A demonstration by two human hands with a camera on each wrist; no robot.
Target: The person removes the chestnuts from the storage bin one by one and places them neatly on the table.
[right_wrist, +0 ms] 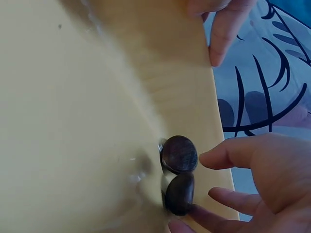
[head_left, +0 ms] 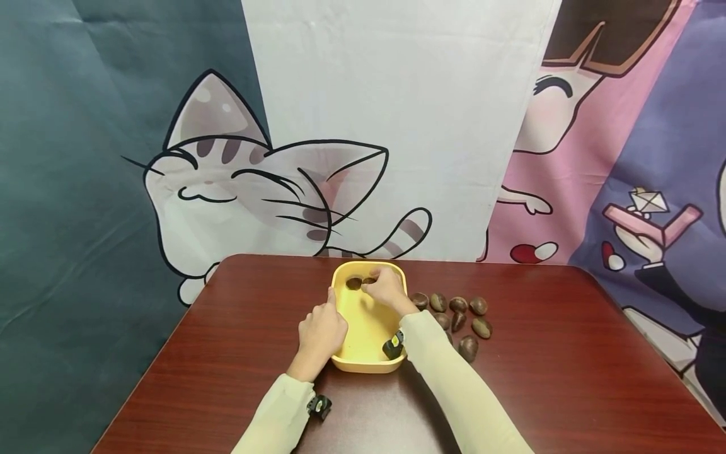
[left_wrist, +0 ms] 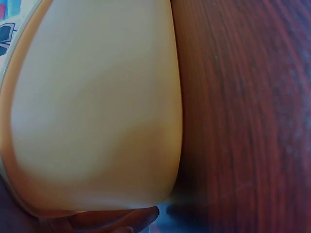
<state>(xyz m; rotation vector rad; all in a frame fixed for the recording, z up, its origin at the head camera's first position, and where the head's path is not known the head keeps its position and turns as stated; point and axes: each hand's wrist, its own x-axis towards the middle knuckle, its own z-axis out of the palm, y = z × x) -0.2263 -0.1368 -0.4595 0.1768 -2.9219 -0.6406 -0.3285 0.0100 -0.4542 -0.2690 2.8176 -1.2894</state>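
Note:
A yellow plastic tray [head_left: 363, 340] stands on the table. My left hand [head_left: 322, 329] grips its left rim, with fingers along the outside wall in the left wrist view. My right hand [head_left: 387, 289] reaches into the tray's far end. Two brown chestnuts lie there side by side against the wall: one chestnut [right_wrist: 179, 154] just off the thumb tip, the other chestnut [right_wrist: 180, 194] close to a fingertip of the right hand [right_wrist: 262, 184]. The right thumb and fingers are spread. Whether a fingertip touches the second chestnut is hard to tell.
Several more chestnuts [head_left: 459, 305] lie loose on the dark red wooden table [head_left: 567, 353], right of the tray; the right forearm partly hides some. A cartoon-printed cloth [head_left: 397, 94] hangs behind the table's far edge.

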